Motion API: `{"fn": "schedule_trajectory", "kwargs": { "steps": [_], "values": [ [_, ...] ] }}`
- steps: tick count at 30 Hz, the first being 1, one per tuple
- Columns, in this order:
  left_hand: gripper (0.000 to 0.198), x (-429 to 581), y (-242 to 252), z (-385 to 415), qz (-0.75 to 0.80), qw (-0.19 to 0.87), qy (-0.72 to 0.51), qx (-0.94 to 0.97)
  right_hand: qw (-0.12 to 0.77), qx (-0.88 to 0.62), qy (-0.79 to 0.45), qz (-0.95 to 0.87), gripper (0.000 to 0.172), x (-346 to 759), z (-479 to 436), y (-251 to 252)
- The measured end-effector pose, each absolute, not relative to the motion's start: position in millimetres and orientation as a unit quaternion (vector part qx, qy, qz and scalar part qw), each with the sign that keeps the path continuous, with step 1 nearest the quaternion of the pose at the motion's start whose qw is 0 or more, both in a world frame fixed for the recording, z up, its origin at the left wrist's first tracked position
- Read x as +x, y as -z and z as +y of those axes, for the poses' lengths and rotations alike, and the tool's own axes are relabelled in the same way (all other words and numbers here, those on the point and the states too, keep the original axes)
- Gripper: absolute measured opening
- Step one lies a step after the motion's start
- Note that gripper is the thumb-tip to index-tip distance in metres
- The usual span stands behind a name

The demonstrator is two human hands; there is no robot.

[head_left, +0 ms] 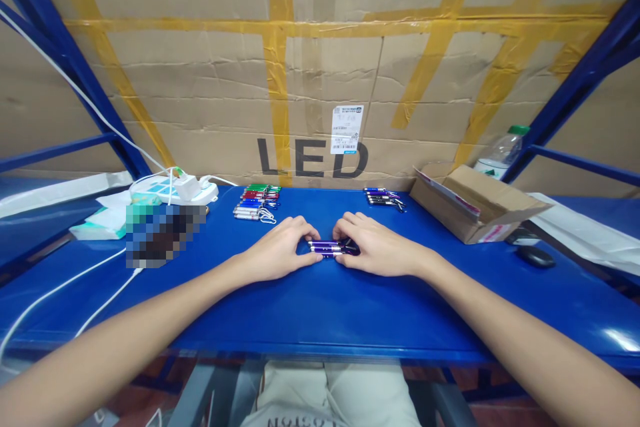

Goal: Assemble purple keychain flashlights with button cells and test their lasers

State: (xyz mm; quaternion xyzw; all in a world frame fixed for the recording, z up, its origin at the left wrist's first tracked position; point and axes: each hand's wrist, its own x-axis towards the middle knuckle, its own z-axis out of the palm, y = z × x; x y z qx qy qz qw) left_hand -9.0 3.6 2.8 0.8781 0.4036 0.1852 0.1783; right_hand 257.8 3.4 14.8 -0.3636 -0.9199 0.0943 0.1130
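Note:
Two or so slim purple metal tubes [326, 249], like small penlights with keychain clips, lie side by side on the blue table in front of me. My left hand [285, 250] pinches their left ends between thumb and fingers. Around their right ends, where dark clips partly show, the fingers of my right hand [373, 245] are closed. Farther back on the left lies a row of similar tubes [257, 202], grouped in green, red, blue and silver, with clips at their right ends. A smaller group of blue and black tubes [383, 197] lies at the back right.
An open cardboard box [465, 203] stands at the right, a black computer mouse [535, 256] beside it and a clear bottle [505, 150] behind. At left are a white power strip [200, 192], a tissue pack [103, 220] and cables. A taped cardboard sheet [210, 100] walls the back.

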Motion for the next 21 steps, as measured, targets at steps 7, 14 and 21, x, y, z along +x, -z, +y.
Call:
{"fn": "schedule_trajectory", "kwargs": {
  "steps": [7,14,21],
  "values": [
    [0.031,-9.3,1.8,6.5,0.383,0.192,-0.198,0.881,0.136,-0.309,-0.11,-0.935,0.016,254.7,2.7,-13.8],
    [0.032,-9.8,1.4,6.7,0.381,0.195,-0.198,0.882,0.134,-0.304,-0.125,-0.935,0.004,254.5,4.8,-9.8],
    [0.036,-8.8,-1.3,6.2,0.402,0.189,-0.186,0.876,0.132,-0.31,-0.132,-0.932,0.005,255.1,4.9,-9.6]
  ]
}}
